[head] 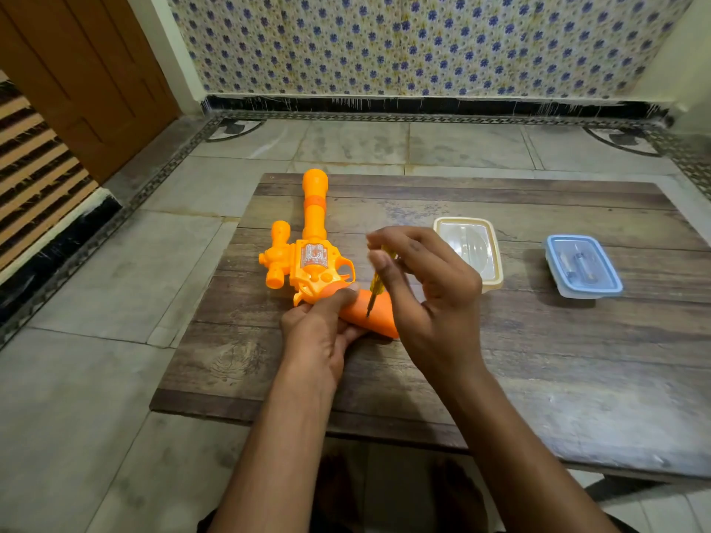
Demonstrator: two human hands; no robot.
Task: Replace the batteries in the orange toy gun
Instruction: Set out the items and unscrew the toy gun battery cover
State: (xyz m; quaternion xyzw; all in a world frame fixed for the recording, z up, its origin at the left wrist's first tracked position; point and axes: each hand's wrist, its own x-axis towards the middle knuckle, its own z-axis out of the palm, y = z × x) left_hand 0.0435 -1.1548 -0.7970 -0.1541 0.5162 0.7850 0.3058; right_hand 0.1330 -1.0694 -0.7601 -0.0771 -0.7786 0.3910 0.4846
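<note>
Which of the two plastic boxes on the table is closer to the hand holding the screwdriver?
The cream-rimmed box with the clear lid. It sits just behind the right hand; the blue-lidded box lies farther out to the right, apart from it.

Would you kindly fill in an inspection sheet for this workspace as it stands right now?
Surface: worn wooden board lying on a tiled floor.
Job's things: orange toy gun flat on the board, barrel pointing away; yellow screwdriver, tip on the gun's grip.
Clutter: cream-rimmed clear container beside the right hand; blue-lidded box further right, contents unclear.
Grippers: left hand holds the grip; right hand pinches the screwdriver.
Cables: nothing seen.
Surroundings: flower-patterned wall, wooden door at left.
</note>
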